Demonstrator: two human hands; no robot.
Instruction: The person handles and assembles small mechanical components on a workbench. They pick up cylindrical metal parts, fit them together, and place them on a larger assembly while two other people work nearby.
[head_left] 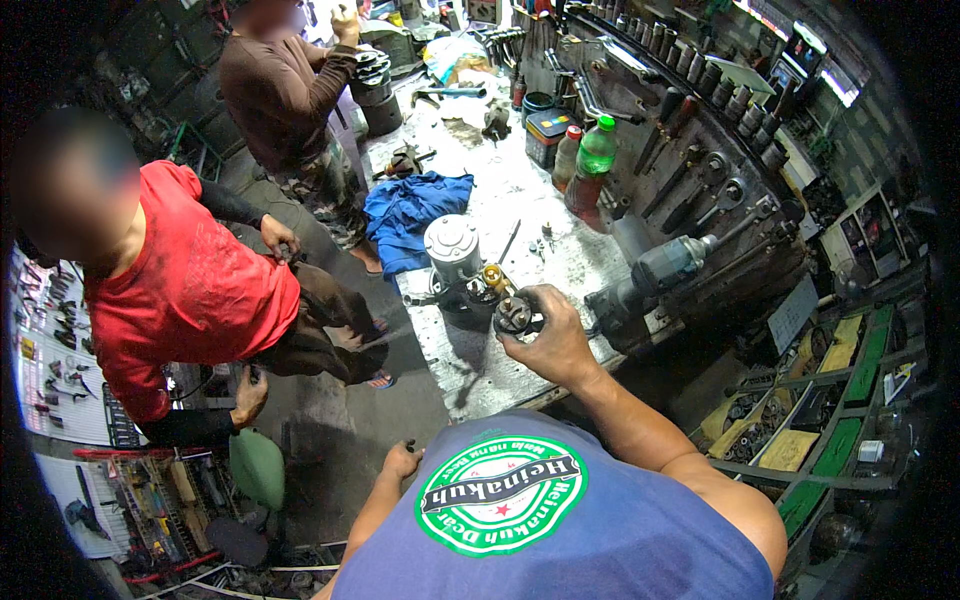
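Observation:
My right hand [552, 338] is over the near part of the white worktop [455, 350], its thumb and fingers round a dark, round metal part with copper-coloured studs [515, 315]. Right beside it, a silver cylindrical motor [453, 243] stands upright, with a yellowish metal fitting [493, 278] at its lower right. My left hand [402, 460] hangs low, off the worktop's near left edge, fingers curled; something dark shows at the fingertips, too small to name.
A blue cloth [415, 215] lies behind the motor. At right are an impact wrench [665, 265], a green-capped bottle [597, 150] and a rack of sockets [700, 70]. A person in red [200, 270] stands at left; another in brown [280, 95] works farther back.

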